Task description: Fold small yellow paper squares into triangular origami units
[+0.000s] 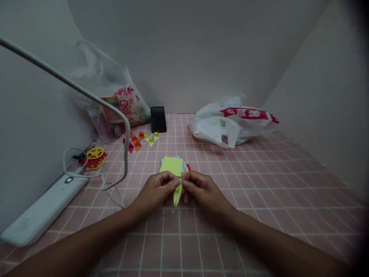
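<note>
A folded piece of yellow origami paper (pixel 178 194) is held between both hands, its narrow points hanging downward. My left hand (pixel 160 188) pinches its upper left edge between thumb and forefinger. From the other side my right hand (pixel 203 190) pinches the upper right edge in the same way. Just beyond the fingers lies a stack of square coloured paper (pixel 171 165), a yellow sheet on top with blue, purple and red edges showing beneath. The curled lower fingers of both hands are partly hidden.
Folded orange paper pieces (pixel 137 142) and yellow folded pieces (pixel 151 139) lie behind, near a black phone (pixel 158 119). Plastic bags stand at back left (pixel 127 100) and back right (pixel 230 121). A white power bank (pixel 43 209) with a cable and yellow-red cutouts (pixel 95 157) sit left.
</note>
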A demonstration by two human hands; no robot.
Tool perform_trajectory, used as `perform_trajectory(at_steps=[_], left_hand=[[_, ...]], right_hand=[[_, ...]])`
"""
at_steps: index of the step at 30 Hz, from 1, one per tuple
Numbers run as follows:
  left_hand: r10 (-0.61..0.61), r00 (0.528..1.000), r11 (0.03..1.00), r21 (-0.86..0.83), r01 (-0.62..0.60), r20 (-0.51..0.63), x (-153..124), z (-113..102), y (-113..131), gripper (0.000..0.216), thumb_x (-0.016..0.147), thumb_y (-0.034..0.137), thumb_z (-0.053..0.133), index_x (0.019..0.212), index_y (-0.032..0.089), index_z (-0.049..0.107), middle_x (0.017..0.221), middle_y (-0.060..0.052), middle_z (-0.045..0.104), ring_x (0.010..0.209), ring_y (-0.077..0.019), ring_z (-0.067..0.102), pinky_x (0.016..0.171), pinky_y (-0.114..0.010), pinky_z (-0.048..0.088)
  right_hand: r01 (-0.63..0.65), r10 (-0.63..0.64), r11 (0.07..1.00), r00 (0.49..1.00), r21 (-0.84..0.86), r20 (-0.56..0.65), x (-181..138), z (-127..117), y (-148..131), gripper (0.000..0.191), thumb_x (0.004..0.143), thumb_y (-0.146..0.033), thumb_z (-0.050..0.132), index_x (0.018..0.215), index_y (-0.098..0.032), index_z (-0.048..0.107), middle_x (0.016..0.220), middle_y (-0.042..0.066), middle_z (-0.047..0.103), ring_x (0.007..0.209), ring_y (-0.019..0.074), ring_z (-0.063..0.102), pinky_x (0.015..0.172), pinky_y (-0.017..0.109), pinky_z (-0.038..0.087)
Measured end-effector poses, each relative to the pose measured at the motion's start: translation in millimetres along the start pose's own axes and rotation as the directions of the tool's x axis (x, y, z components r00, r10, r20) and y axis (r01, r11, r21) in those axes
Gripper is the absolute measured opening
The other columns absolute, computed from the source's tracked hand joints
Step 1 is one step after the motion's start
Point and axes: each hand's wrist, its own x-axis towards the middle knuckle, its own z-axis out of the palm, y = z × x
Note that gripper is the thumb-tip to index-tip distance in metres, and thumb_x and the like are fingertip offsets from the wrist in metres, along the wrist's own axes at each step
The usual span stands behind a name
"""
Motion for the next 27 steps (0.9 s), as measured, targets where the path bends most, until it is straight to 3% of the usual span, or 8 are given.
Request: perform_trajectory(at_steps=[7,18,27], left_hand=[[-0.003,1.0,1.0,-0.027,0.003,0.003,0.1,0.0,1.3,0.036,0.072,0.049,0.07,0.073,0.015,0.056,0.062,0.002,0.058,0.049,-0.0078,0.045,0.049,-0.021,0.034],[0.079,0.996,0.992,0.106,-0.074,-0.04,-2.2,0.5,1.8,0.03,0.078,0.044,0.065,0.073,0.015,0.055,0.063,0.003,0.054,0.054,-0.0093,0.044,0.052,-0.021,0.034],[0.066,0.997,0.989,0.137,-0.06,-0.044,-2.9,1.3,4.9,0.029,0.08,0.043,0.061,0.073,0.016,0.055,0.062,0.003,0.053,0.052,-0.0088,0.042,0.051,-0.021,0.033]], right_hand=[[0.003,-0.003,1.0,1.0,-0.012,-0.007,-1.3,0.7,-0.8,0.017,0.087,-0.031,0.056,0.076,-0.017,0.055,0.064,-0.001,0.059,0.055,0.0109,0.053,0.057,0.025,0.04],[0.024,-0.024,0.998,1.0,-0.052,-0.001,-3.1,1.7,-3.3,0.017,0.087,-0.03,0.055,0.077,-0.017,0.058,0.061,-0.001,0.059,0.058,0.0126,0.055,0.06,0.026,0.041],[0.001,-0.001,1.0,1.0,0.024,0.017,-1.8,0.6,-2.4,0.019,0.087,-0.034,0.057,0.076,-0.017,0.056,0.062,-0.001,0.06,0.056,0.0114,0.055,0.06,0.026,0.042]])
